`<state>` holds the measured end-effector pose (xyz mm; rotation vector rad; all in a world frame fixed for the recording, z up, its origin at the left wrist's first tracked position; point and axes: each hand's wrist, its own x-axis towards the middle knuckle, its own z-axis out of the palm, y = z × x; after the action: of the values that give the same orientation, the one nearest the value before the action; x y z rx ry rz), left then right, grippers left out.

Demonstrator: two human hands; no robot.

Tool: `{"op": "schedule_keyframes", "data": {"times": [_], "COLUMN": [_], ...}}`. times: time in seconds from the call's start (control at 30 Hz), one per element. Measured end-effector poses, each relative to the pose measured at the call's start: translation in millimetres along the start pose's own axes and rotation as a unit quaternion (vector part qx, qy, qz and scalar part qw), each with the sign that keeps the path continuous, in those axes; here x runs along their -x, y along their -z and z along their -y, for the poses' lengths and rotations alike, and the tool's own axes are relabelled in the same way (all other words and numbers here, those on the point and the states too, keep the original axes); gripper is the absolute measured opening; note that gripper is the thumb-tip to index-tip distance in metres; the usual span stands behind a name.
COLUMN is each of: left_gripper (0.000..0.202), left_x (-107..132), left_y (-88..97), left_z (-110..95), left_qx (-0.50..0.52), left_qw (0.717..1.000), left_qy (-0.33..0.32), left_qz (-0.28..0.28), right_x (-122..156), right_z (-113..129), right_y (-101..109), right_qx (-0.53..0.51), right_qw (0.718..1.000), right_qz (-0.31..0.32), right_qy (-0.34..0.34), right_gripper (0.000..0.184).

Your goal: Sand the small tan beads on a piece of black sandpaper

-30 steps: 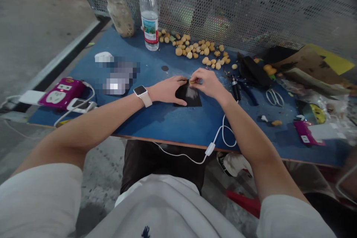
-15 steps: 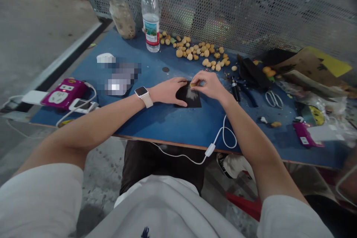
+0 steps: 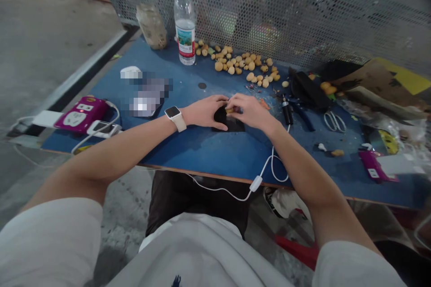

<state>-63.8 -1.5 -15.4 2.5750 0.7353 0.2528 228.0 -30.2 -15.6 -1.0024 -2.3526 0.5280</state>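
My left hand (image 3: 204,111) lies flat, fingers spread, pressing down on a black sheet of abrasive paper (image 3: 233,124) on the blue table (image 3: 188,148). My right hand (image 3: 249,110) is closed in a pinch on a small yellow nut-like piece (image 3: 229,110), held against the black sheet. It covers most of the sheet. A white watch sits on my left wrist.
Several more yellow pieces (image 3: 240,65) lie at the back by a water bottle (image 3: 185,19) and a jar (image 3: 152,25). Right of my hands are a black tool (image 3: 287,111), scissors (image 3: 334,121) and clutter. A magenta power strip (image 3: 81,113) and phone lie at left. A mesh fence stands behind.
My right hand has slid down and left over the black sheet with the yellow piece, hiding the pale dust patch. The left hand stays on the sheet.
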Motion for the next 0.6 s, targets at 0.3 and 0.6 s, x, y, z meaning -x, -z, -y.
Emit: {"op": "schedule_keyframes", "data": {"times": [0.3,0.6], "left_gripper": [0.122,0.127], "left_x": [0,1], "left_y": [3.0,1.9], "left_z": [-2,1], "left_qx": [-0.003,-0.011], "left_qw": [1.000,1.000], "left_qy": [0.010,0.016], "left_qz": [0.007,0.008], "right_x": [-4,-5], "right_z": [-4,-9], "right_y": [5,1], "right_qx": [0.001,-0.013], "right_qw": [0.999,0.994], "right_qz": [-0.024,-0.073], "right_qy": [-0.043,-0.081], "right_gripper": [0.008,0.024]}}
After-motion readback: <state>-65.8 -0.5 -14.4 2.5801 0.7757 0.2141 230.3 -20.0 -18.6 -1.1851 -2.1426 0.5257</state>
